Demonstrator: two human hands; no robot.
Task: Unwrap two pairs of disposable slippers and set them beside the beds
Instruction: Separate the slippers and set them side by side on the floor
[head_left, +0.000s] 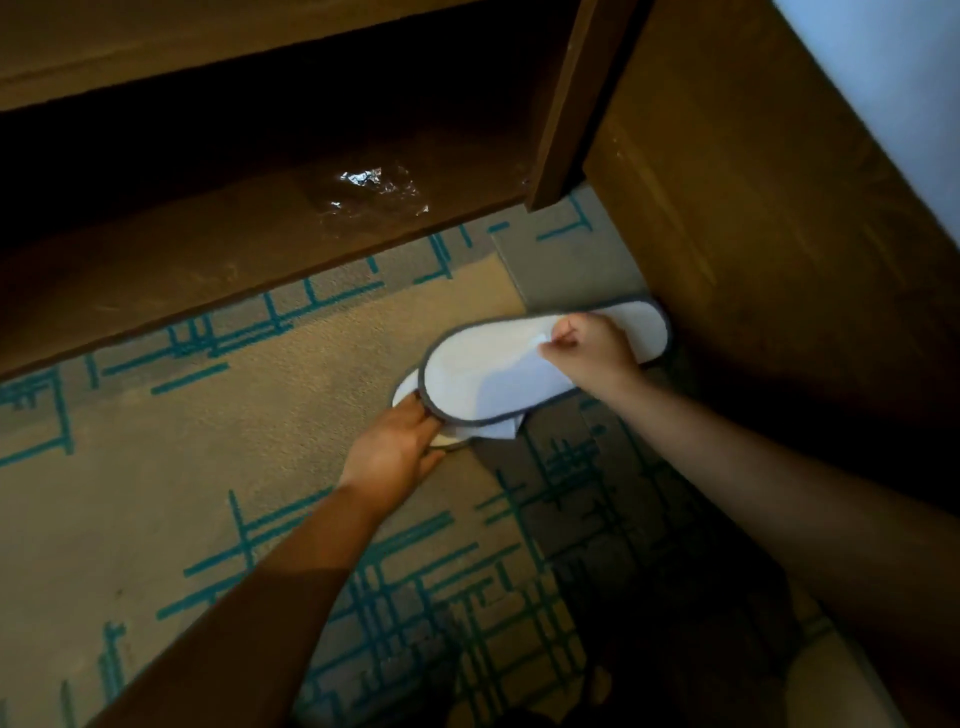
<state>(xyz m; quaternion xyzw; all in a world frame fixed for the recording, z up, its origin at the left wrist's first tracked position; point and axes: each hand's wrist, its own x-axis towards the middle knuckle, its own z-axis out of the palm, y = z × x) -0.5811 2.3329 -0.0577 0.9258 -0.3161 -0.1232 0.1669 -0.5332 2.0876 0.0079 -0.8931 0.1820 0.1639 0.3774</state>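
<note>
Two white disposable slippers with grey edging lie stacked low over the carpet, by the corner of the wooden bed base. The upper slipper (483, 371) is the larger part in view. Only the toe end of the lower slipper (408, 391) peeks out at the left. My left hand (397, 447) grips the toe end of the stacked pair. My right hand (589, 345) pinches the white upper flap of the top slipper near its middle. A crumpled clear plastic wrapper (376, 189) lies in the dark shelf recess above.
A wooden bed base (753, 218) rises at the right with white bedding (893, 88) on top. A dark wooden nightstand shelf (208, 260) runs across the upper left, with a post (566, 104) at its right end. Beige and grey carpet (156, 467) with teal lines covers the floor.
</note>
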